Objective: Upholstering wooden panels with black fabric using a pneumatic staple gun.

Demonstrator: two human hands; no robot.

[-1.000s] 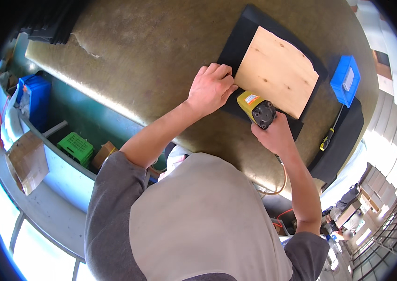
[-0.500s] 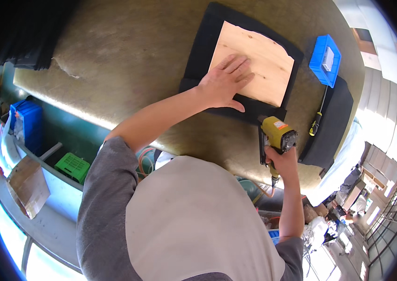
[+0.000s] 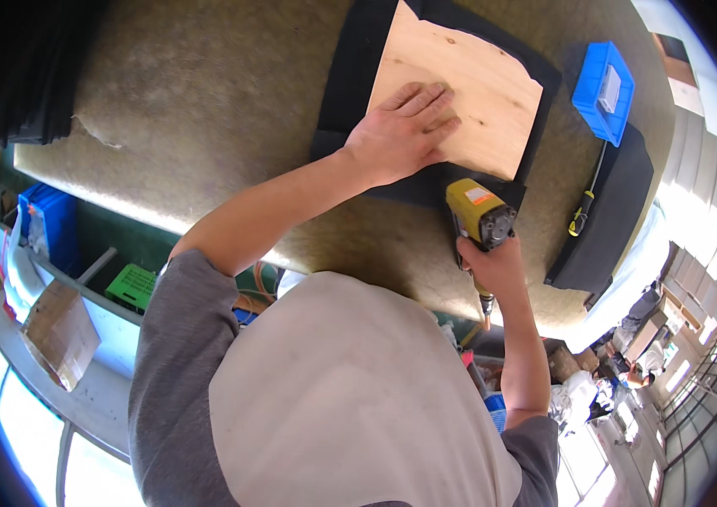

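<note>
A pale plywood board (image 3: 485, 93) lies on a larger piece of black fabric (image 3: 350, 76), whose margins show around it. My left hand (image 3: 400, 135) rests flat across the board's lower left part, fingers stretched toward its middle. In my right hand (image 3: 498, 264) is a yellow and black pneumatic staple gun (image 3: 468, 199), gripped by its handle. Its front end is over the near strip of fabric, close to the board's near edge; the nose itself is hidden, so contact cannot be told. An air hose fitting hangs below the handle.
At the right, a blue plastic bin (image 3: 591, 106) holds a small white box. A screwdriver (image 3: 581, 213) with a yellow and black handle lies beside more black fabric (image 3: 616, 211). A green crate (image 3: 131, 287) and a cardboard box (image 3: 60, 334) sit below the worktable (image 3: 206, 84) at left.
The staple gun in my right hand has moved left and slightly up, nearer the board's near edge. My left thumb has drawn in toward the fingers. The view has shifted slightly.
</note>
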